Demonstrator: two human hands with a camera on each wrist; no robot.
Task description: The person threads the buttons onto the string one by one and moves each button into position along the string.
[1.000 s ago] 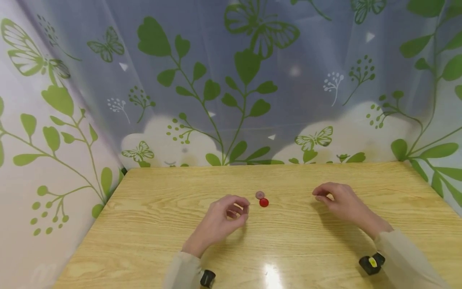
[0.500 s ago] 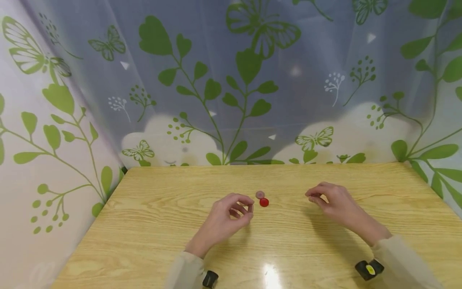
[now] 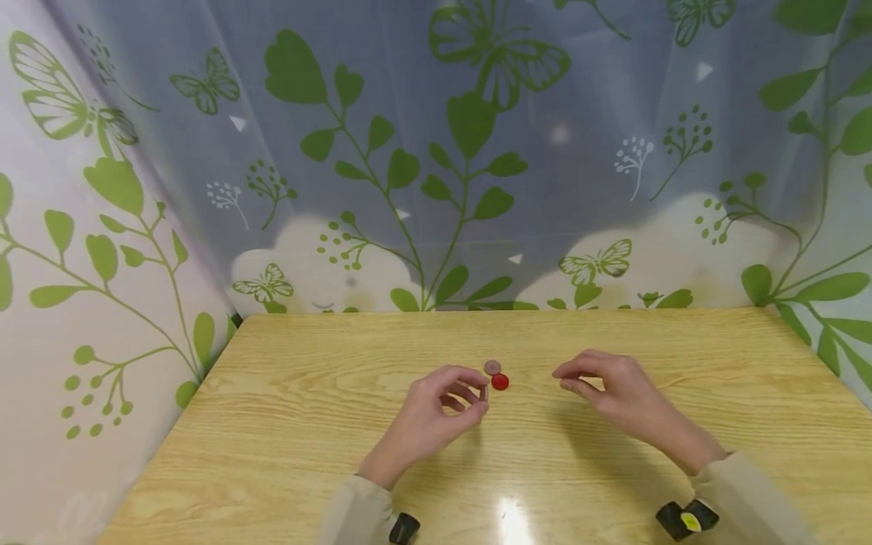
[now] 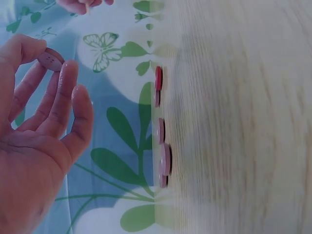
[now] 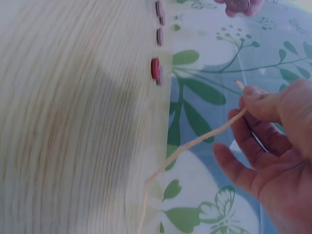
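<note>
My left hand pinches a brownish-pink button between thumb and fingertips, above the table; its holes face the left wrist camera. To the right, my right hand pinches a thin, pale orange cord near its end, with a short tip poking past the fingers. The rest of the cord hangs down to the table. A red button lies between the hands, touching or overlapping a dull pink button. Several more pink buttons show in the left wrist view; my left hand hides them in the head view.
The wood-grain table reaches back to a curtain printed with leaves and butterflies. Another curtain side hangs along the left edge. Black straps with small devices sit at both wrists.
My right hand has moved left, toward the buttons, with the cord in its pinch. My left hand has drifted slightly right, still holding its button. The red and pink buttons on the table stay put.
</note>
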